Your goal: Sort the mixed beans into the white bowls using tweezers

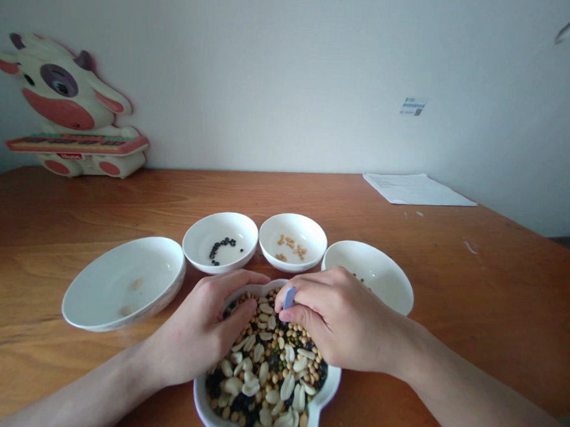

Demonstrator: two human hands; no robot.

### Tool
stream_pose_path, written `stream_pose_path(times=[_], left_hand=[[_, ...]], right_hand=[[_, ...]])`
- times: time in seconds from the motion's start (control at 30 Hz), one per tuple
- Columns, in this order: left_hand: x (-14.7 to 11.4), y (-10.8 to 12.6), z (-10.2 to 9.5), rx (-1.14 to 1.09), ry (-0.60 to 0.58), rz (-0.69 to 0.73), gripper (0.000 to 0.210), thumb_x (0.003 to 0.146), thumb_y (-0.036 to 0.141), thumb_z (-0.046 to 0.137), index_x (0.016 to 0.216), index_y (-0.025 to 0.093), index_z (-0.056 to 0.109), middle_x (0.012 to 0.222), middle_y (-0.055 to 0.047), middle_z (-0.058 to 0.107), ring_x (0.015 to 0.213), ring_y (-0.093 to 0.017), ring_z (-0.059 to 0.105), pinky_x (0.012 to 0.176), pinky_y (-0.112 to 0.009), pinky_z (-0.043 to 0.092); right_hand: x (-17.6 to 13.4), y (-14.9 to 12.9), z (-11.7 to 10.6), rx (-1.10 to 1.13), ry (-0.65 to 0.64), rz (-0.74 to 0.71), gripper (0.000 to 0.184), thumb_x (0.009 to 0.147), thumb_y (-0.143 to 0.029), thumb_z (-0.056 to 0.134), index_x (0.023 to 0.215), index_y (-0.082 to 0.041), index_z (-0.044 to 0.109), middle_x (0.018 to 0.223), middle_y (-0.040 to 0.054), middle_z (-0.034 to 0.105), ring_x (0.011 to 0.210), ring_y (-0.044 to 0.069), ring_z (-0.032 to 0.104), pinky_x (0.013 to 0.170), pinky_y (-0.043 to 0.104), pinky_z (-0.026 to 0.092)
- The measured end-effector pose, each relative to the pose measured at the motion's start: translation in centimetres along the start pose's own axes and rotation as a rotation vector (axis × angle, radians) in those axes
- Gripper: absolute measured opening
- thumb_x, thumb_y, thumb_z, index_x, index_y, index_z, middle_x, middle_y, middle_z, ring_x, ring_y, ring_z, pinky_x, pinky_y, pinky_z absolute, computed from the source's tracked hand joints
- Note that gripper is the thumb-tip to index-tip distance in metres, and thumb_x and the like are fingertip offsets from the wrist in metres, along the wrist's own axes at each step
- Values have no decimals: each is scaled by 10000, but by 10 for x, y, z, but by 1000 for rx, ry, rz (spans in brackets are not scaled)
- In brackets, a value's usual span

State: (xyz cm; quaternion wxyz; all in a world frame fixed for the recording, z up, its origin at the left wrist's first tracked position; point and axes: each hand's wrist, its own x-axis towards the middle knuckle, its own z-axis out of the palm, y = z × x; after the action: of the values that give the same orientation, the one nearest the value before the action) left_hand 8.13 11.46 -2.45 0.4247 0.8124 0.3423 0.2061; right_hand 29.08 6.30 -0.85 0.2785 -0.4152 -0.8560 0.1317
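Note:
A white and lilac container point(331, 389) with a lobed rim stands at the table's front, filled with mixed peanuts point(287, 386), yellow soybeans, black beans and some green beans. My left hand point(211, 322) grips its left rim, fingers outside and thumb over the beans. My right hand point(339, 318) is closed in a pinch above the far right part of the mix. Between its thumb and fingers shows a small lilac plastic handle point(289, 297); its lower end is hidden, so I cannot tell which tool it is.
Four white bowls arc behind the container: one with a couple of peanuts point(78, 300), one with black beans point(200, 233), one with soybeans point(269, 232), one with a few small beans point(392, 279). A cow keyboard toy point(77, 111) and papers point(418, 189) lie near the wall.

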Motion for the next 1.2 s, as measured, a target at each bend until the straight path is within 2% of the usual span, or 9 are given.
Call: stream_pose_path(times=[0.8, 1.2], left_hand=[[1, 3, -1, -2, 8, 1, 337, 901, 239, 551, 1224, 185, 633, 1179, -63, 704, 1016, -224, 678, 912, -291, 543], [-1, 2, 0, -5, -3, 2, 337, 910, 245, 535, 1229, 189, 629, 1203, -63, 691, 1023, -221, 670, 931, -295, 532]], right_hand=[[1, 2, 0, -34, -27, -10, 124, 892, -134, 619, 779, -158, 664, 738, 41, 708, 696, 149, 664, 658, 240, 490], [2, -2, -3, 74, 66, 8, 185, 922, -139, 544, 767, -134, 646, 706, 53, 681, 616, 140, 622, 590, 237, 455]])
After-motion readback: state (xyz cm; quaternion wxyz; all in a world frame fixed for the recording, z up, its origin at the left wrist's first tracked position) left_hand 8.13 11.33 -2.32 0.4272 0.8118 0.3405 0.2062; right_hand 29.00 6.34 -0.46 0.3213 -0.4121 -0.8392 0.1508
